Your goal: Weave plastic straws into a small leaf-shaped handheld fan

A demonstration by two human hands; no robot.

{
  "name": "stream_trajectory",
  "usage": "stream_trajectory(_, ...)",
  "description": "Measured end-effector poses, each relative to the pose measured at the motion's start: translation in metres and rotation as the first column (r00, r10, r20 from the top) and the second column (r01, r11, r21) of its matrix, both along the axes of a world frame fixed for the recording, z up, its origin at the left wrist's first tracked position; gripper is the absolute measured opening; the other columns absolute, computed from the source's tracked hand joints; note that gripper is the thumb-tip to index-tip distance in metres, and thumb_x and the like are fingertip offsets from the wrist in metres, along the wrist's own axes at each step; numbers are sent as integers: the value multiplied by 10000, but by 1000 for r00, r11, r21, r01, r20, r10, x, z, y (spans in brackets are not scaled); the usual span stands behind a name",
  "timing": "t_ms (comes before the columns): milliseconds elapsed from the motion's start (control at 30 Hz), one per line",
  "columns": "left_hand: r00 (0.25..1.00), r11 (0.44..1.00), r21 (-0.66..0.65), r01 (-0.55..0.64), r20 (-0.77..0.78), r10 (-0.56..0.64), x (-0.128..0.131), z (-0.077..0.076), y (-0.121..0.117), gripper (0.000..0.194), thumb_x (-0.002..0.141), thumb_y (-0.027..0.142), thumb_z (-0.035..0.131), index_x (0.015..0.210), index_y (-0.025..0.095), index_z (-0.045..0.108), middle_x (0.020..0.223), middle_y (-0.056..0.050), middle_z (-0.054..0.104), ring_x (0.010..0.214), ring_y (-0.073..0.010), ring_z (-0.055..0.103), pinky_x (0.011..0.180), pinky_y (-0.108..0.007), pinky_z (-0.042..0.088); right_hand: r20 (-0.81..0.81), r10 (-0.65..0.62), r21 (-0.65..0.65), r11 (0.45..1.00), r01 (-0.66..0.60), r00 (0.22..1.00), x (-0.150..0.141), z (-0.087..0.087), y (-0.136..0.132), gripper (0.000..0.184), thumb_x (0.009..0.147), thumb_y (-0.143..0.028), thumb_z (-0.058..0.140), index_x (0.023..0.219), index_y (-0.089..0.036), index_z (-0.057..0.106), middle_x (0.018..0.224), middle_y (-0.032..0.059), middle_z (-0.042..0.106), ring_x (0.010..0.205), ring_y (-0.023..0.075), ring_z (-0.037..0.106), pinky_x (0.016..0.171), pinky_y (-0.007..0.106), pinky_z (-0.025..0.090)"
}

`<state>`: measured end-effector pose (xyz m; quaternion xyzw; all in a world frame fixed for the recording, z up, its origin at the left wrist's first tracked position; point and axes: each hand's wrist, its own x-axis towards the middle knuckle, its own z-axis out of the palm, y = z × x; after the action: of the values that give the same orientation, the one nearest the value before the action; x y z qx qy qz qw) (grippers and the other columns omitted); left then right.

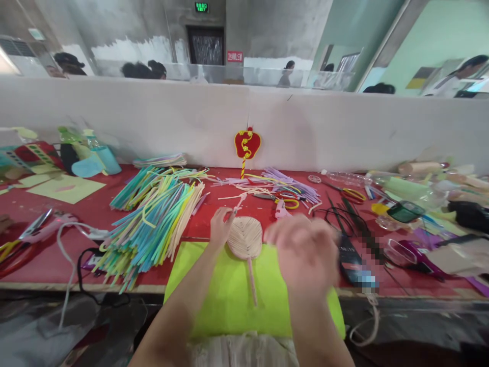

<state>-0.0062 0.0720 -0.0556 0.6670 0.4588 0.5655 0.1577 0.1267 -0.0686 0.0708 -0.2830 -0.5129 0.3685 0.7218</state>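
Observation:
A beige leaf-shaped fan [245,237], made of pipe cleaners with a thin stem, lies on a yellow-green mat [225,300] in front of me. At its upper left edge is my left hand [221,227], its fingers closed on a short pink pipe cleaner [240,202] that points up and away. My right hand [307,252] is raised to the right of the fan, apart from it. Motion smears its curled fingers, so I cannot make out whether anything is in them. Just behind that hand lies a pink glue gun [281,209].
Left of the mat lies a big bundle of coloured pipe cleaners [153,224]. Purple pipe cleaners [290,183] and scissors [353,195] lie farther back. A red and yellow fan [247,144] stands against the white partition [171,122]. A phone [351,260] lies at right.

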Motion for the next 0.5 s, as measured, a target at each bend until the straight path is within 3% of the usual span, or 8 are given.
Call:
stream_trajectory(67,983,987,-151,64,178,-37,0,-3,1,218,767,383,547,782,172,602,754,-27,620,699,-117,564,668,-233,440,-124,-105,-39,994,101,987,-4,-15,40,309,819,-449,426,617,-234,516,567,-17,499,521,124,509,527,296,423)
stream_trajectory(133,945,956,-259,140,322,-52,1,-5,3,236,722,394,594,742,159,592,648,-6,595,605,-98,541,608,-216,435,-221,-226,-160,968,194,949,-4,-43,76,266,771,-414,521,602,-209,509,554,-36,474,476,89,457,467,244,377)
stream_trajectory(233,870,904,-313,290,480,-113,3,-6,5,263,696,403,614,728,145,574,561,18,556,526,-80,515,566,-211,433,-137,-279,-359,908,215,950,-1,-90,110,289,740,-444,542,610,-187,522,565,-33,491,474,79,445,451,221,364)
stream_trajectory(333,810,864,-319,389,565,-156,5,-9,6,274,694,409,609,745,142,572,586,17,565,522,-77,524,552,-212,441,-8,-182,-438,885,161,983,1,-121,120,305,729,-484,537,677,-184,565,608,-16,532,542,95,494,495,219,404)
stream_trajectory(500,844,841,-335,424,483,-233,8,-13,5,265,711,401,594,776,144,598,659,-5,605,576,-88,557,582,-215,455,103,-85,-391,913,119,991,-1,-134,122,331,731,-500,526,826,-193,604,666,3,586,623,126,545,555,242,446)
